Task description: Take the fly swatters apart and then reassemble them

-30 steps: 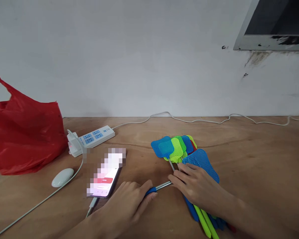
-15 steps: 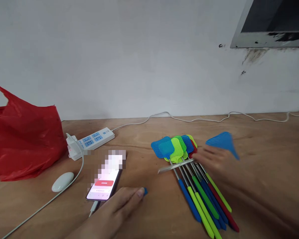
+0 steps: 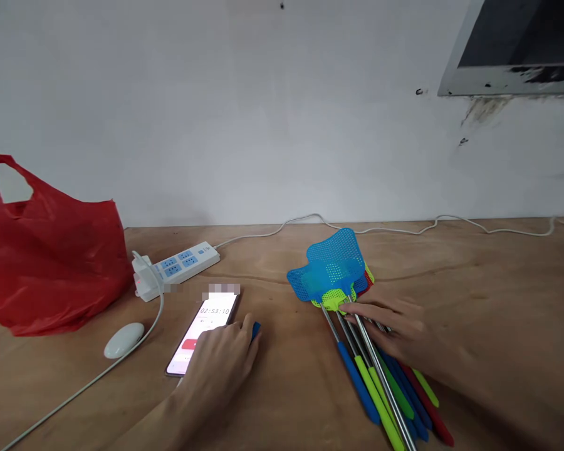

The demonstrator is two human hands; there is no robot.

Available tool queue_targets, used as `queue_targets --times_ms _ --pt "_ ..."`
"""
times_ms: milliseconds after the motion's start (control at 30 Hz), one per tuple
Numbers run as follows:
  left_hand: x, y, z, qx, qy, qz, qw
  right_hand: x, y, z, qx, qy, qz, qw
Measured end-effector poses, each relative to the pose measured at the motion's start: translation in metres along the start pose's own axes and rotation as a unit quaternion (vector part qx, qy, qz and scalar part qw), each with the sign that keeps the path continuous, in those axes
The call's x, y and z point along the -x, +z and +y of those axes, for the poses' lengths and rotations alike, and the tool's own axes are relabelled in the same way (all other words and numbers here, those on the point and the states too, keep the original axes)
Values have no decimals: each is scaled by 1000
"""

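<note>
A pile of fly swatters [image 3: 366,401] with mesh heads and blue, green, yellow-green and red handles lies on the table. On top rests a blue-headed fly swatter [image 3: 337,254] with a bare metal shaft running toward the near edge; its lower end is out of view. My right hand [image 3: 390,319] has its fingers around the upper shaft, just below the head. My left hand [image 3: 223,354] is closed on a blue piece [image 3: 255,330], only its end showing; the rest is hidden in the fingers. This hand is over the lower right part of a phone [image 3: 207,326].
Left stands a red plastic bag [image 3: 56,263]. A white power strip [image 3: 188,263] with a plugged-in charger lies behind the phone, its cord along the wall. A white mouse-shaped object [image 3: 125,340] and a white cable [image 3: 84,393] lie front left.
My right hand has swung the blue swatter from the right onto the pile, its head now over the other heads. My left hand has moved up and left over the phone, still holding the blue piece.
</note>
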State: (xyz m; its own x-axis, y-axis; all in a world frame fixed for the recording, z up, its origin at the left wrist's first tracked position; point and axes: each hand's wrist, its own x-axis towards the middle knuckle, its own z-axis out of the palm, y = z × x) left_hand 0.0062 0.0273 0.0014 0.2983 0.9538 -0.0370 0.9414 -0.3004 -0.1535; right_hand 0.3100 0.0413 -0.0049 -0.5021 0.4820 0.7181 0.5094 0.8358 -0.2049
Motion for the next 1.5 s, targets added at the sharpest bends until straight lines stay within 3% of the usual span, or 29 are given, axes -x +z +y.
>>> queue_targets --times_ms 67,133,167,233,333,400,533,733,900,1000,1167,1500 --pt "-1 3 0 -17 -9 -3 1000 -2 8 -2 -96 44 -5 994" --pt "-3 5 -1 -19 -18 -2 1000 -5 16 -6 -201 151 -12 968" --pt "-3 4 -1 -16 -21 4 1000 -7 19 -7 -265 216 -10 940" --pt "-5 2 -2 -1 -16 19 1000 -12 24 -10 -404 335 3 851" --pt "-5 -2 1 69 20 57 996 -20 27 -13 -538 434 43 721" --pt "-4 -2 5 156 54 87 982 -23 28 -16 -561 468 51 681" --pt "-1 6 12 305 104 158 933 -19 30 -19 -589 497 11 637" --pt "-1 21 10 310 120 259 907 -12 28 -19 -596 513 -45 616" --pt "-1 24 7 356 88 314 876 -7 30 -21 -614 490 -136 603" --pt "-1 20 2 387 92 278 875 -3 33 -25 -631 478 -187 582" --pt "-6 16 -6 395 165 214 878 -3 31 -33 -626 476 -239 569" --pt "-7 15 -6 438 172 204 859 -5 23 -35 -615 478 -250 575"
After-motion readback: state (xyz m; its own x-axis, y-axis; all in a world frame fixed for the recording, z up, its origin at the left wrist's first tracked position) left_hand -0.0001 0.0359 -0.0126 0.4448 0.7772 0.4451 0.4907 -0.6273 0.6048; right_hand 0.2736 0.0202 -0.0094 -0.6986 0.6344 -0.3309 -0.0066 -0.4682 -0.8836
